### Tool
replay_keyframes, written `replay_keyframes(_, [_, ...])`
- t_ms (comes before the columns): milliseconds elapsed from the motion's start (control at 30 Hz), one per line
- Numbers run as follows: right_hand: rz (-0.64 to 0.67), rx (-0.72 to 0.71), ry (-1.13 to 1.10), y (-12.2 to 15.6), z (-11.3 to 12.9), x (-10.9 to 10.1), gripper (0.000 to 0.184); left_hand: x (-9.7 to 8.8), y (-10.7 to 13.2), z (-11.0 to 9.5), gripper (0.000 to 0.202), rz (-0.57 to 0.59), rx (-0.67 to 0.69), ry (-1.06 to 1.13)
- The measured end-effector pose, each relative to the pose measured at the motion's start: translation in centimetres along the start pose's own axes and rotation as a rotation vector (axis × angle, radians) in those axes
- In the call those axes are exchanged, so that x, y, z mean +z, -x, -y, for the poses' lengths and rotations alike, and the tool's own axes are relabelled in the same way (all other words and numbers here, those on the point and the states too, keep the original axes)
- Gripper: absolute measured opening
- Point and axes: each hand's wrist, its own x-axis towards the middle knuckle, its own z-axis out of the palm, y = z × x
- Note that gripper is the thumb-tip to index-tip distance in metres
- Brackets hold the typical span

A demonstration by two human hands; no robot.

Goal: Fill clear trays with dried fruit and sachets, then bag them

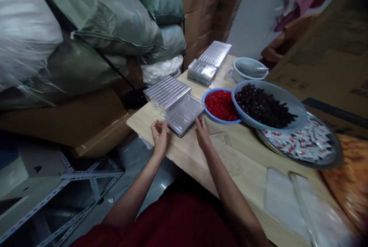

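Left hand [159, 137] and right hand [203, 135] are held half open, empty, just beside clear plastic tray [184, 114], lower centre of frame

Legible text: none. Entry 1: white sachets [299, 143] on a round metal tray [317, 163], at the right end of the desk [230, 155], with red print too small to read. Entry 2: cardboard cartons [211, 3] beyond the desk, with blurred red marks. Entry 3: brown carton [324, 47] right of the desk, with faint, unreadable dark print.
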Motion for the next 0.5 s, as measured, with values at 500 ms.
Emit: replay_keyframes(500, [-0.102,-0.47,1.424,18.9,-4.2,-19.9,0.046,8.9,14.2,3.8,0.049,0.994,0.746,-0.527])
